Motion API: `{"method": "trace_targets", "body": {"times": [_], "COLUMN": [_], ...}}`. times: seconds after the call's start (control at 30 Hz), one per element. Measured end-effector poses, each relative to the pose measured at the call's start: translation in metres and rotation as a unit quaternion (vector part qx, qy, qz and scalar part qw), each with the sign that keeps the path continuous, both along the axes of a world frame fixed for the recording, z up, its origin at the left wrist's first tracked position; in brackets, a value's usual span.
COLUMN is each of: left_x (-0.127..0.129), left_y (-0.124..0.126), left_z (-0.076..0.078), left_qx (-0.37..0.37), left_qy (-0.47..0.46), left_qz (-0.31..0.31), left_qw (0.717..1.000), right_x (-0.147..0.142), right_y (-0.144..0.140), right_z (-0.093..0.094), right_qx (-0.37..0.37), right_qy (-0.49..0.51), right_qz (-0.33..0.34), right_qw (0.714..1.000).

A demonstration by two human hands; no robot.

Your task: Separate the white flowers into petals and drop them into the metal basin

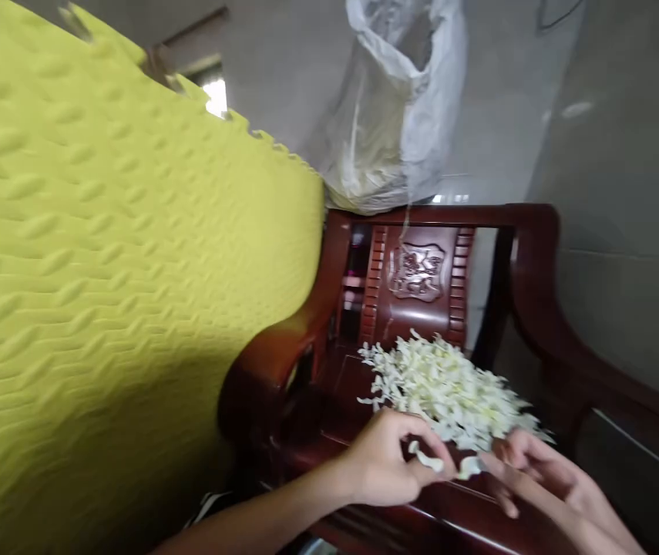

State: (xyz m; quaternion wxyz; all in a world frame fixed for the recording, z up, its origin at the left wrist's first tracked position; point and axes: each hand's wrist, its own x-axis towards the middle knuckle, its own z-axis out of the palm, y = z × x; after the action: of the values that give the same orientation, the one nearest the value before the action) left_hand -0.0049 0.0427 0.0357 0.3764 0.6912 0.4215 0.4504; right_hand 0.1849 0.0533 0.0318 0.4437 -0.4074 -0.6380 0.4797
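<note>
Head view. The left hand (pixel 384 462) and the right hand (pixel 543 474) meet low in the frame over the front edge of a dark red wooden chair (pixel 421 270). The left hand's thumb and forefinger are pinched on a pale petal (pixel 426 459); the right hand's fingertips are closed on a second pale petal (pixel 470 465) just beside the first, so the two hands stand close together, fingertips nearly touching. Directly beyond both hands, on the chair seat, lies a heap of white-yellow flower petals (pixel 448 385); its near edge reaches the fingers. Farther beyond the heap rises the carved chair back, and above it, well away from the hands, stands a translucent plastic bag (pixel 392 116) with pale material inside, its mouth open. To the left of the left hand, past the chair's armrest (pixel 274 362), a large yellow-green foam mat (pixel 103 270) with a wavy surface and toothed edge leans upright. The view is motion-blurred.
</note>
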Motion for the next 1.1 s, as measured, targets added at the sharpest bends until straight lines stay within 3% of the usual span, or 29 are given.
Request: {"method": "trace_targets", "body": {"times": [0.13, 0.23, 0.33, 0.4, 0.47, 0.57, 0.67, 0.73, 0.83, 0.9, 1.0, 1.1], "left_x": [-0.003, -0.007, -0.013, -0.016, -0.017, -0.016, -0.014, -0.013, -0.012, -0.013, -0.017, -0.022], "left_y": [0.006, 0.002, -0.005, -0.007, -0.006, -0.005, -0.012, -0.021, -0.029, -0.030, -0.028, -0.031], "left_z": [-0.006, -0.008, -0.005, -0.003, -0.002, 0.000, 0.006, 0.010, 0.014, 0.015, 0.014, 0.014], "left_qx": [-0.023, -0.035, -0.016, -0.014, -0.041, -0.076, -0.087, -0.062, -0.030, -0.063, -0.139, -0.163], "left_qy": [0.013, 0.017, 0.026, 0.030, -0.007, -0.081, -0.120, -0.113, -0.100, -0.130, -0.175, -0.158], "left_qz": [-0.025, -0.066, -0.073, -0.059, -0.042, 0.031, 0.077, 0.088, 0.110, 0.089, 0.011, -0.059], "left_qw": [0.999, 0.997, 0.997, 0.998, 0.998, 0.993, 0.986, 0.988, 0.988, 0.985, 0.975, 0.972], "right_x": [-0.009, -0.014, -0.011, -0.010, -0.009, -0.011, -0.016, -0.021, -0.030, -0.034, -0.037, -0.034], "right_y": [-0.017, -0.023, -0.029, -0.028, -0.021, -0.010, -0.012, -0.019, -0.027, -0.028, -0.027, -0.031], "right_z": [0.007, 0.005, 0.002, 0.001, -0.001, -0.004, -0.003, -0.001, 0.002, 0.002, 0.000, 0.000], "right_qx": [-0.041, -0.029, 0.001, 0.016, 0.015, -0.022, -0.033, 0.006, 0.091, 0.123, 0.168, 0.195], "right_qy": [0.043, 0.081, 0.078, 0.058, 0.046, 0.061, 0.015, -0.046, -0.101, -0.115, -0.129, -0.151], "right_qz": [0.063, 0.070, 0.118, 0.111, 0.064, 0.013, 0.056, 0.091, 0.083, 0.078, 0.082, 0.099], "right_qw": [0.996, 0.994, 0.990, 0.992, 0.997, 0.998, 0.998, 0.995, 0.987, 0.983, 0.974, 0.964]}}
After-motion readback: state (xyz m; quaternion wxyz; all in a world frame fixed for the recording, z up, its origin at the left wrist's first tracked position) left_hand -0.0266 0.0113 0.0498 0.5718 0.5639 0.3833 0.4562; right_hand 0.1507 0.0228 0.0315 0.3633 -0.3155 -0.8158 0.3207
